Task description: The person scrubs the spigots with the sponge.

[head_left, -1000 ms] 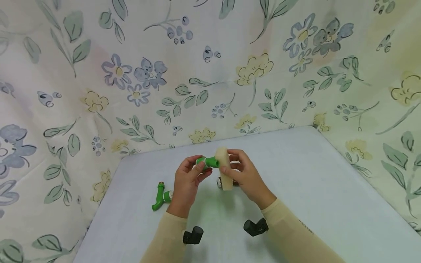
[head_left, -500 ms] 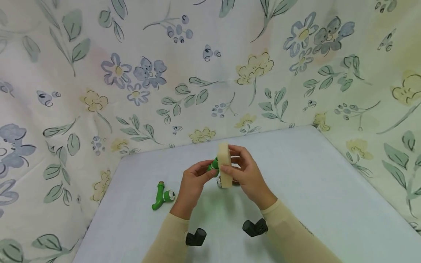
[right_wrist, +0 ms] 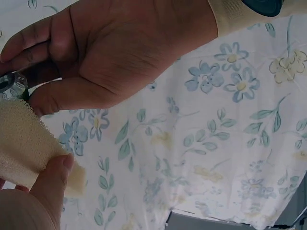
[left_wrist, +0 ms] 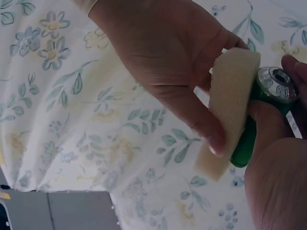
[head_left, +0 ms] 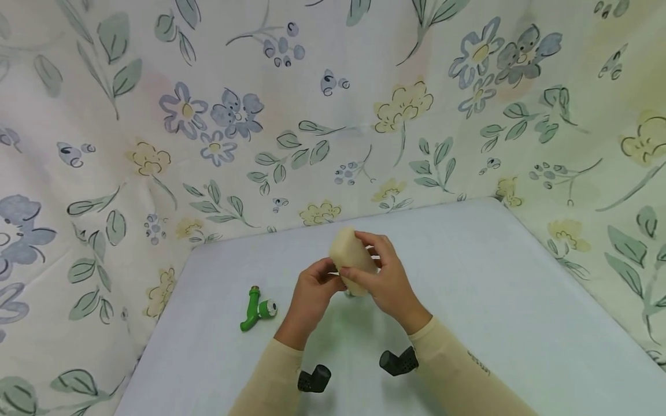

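Note:
A pale yellow sponge [head_left: 352, 260] is held above the table by my right hand [head_left: 386, 284], its thumb pressing the near face. My left hand [head_left: 314, 292] is close against the sponge's left side. In the left wrist view, the left hand [left_wrist: 274, 177] grips a green faucet [left_wrist: 245, 143] with a round silver end, right beside the sponge [left_wrist: 232, 96]. The sponge and fingers hide that faucet in the head view. Another green faucet [head_left: 255, 309] with a white-rimmed knob lies on the table, left of the left hand.
Below the sponge, a small part of another object [head_left: 350, 293] shows on the white table [head_left: 494, 289]. Black wrist cameras [head_left: 314, 379] stick out from both sleeves. A floral cloth [head_left: 312, 144] hangs behind and beside the table.
My left hand has moved right, taking the green faucet behind the sponge. The sponge has tilted and turned its broad face toward the view. The faucet on the table stays put.

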Motion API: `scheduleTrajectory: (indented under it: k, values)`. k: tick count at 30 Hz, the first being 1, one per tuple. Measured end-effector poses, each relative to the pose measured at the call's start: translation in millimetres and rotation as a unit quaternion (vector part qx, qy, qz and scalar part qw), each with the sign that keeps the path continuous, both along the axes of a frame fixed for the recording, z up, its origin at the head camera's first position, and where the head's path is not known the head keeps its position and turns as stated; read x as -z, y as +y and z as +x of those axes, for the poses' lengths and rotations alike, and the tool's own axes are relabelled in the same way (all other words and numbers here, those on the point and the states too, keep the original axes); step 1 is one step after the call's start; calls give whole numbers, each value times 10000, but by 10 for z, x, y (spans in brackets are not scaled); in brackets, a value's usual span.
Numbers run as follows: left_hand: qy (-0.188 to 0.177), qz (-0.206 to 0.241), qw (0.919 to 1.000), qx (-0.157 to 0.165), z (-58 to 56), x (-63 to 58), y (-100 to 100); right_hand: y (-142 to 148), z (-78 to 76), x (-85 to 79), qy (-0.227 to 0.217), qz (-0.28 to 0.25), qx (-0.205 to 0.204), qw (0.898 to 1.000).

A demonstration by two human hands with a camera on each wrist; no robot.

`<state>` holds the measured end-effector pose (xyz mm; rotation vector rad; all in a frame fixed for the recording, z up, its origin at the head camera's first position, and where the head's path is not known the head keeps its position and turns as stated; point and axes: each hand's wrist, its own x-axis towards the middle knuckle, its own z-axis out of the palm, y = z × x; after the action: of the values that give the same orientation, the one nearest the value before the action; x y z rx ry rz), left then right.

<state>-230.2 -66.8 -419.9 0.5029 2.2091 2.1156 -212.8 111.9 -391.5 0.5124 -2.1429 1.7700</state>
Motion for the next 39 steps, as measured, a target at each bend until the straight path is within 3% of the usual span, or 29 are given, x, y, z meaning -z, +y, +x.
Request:
scheduleTrajectory:
  k: [6, 9, 13, 19, 28, 32, 37, 39]
  values:
    - [305, 114, 9994, 152, 134, -222, 14, 84, -148, 127, -119, 246, 203, 9994]
    - [376, 129, 9990, 197, 145, -247, 3, 127, -186, 109, -170, 291, 272, 9991]
    - [386, 161, 9987, 277, 135, -232, -15, 155, -157, 10, -206, 294, 326, 9988]
    - [255, 350, 9988, 247, 45, -87, -39, 161, -32, -177, -206, 223, 680, 9972]
    - [193, 396, 9988, 206, 16, -50, -54, 156, -4, -183, -520, 221, 587, 9967]
    - [153, 366, 9989, 240, 31, -93, -47, 149, -20, -140, -543, 211, 520, 9969]
    - [166, 243, 9994, 189, 119, -229, -32, 157, -145, 78, -627, 146, 402, 9971]
    - [159, 249, 9994, 161, 96, -190, -37, 159, -190, 160, -607, 148, 366, 9974]
